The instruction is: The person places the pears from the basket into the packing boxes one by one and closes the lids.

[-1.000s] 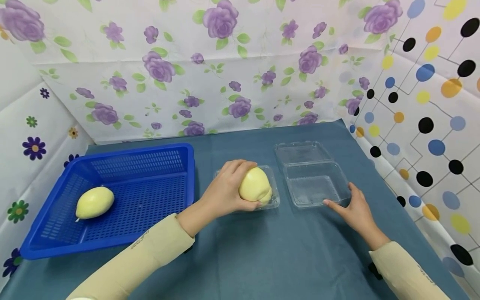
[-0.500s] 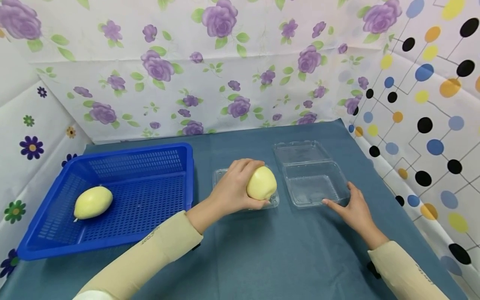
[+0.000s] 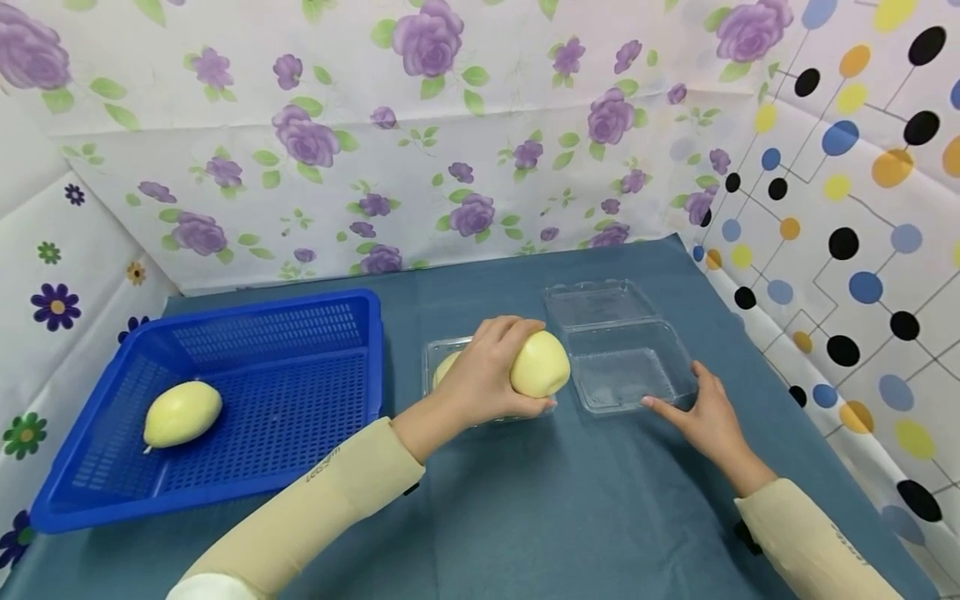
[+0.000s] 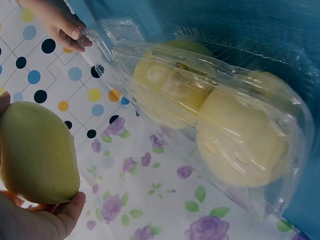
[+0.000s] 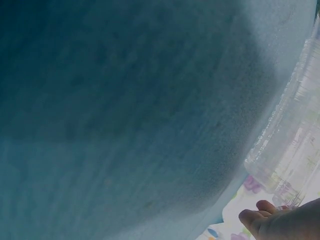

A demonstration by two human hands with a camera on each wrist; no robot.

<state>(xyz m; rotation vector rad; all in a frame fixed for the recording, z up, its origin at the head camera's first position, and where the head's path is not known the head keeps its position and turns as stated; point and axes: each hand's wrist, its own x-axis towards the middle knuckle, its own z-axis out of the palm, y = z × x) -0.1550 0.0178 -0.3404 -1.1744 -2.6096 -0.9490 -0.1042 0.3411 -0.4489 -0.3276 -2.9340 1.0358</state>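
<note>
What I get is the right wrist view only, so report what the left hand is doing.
Observer: The left hand grips a pale yellow fruit.
Operator: Now check the far left of the head view.
Observer: A blue basket stands there, with one fruit inside.
Operator: Look for fruit elsewhere.
Observer: The left wrist view shows more yellow fruit in a clear plastic box.

Glossy plastic container (image 3: 626, 367), matt cloth (image 3: 525, 508)
</note>
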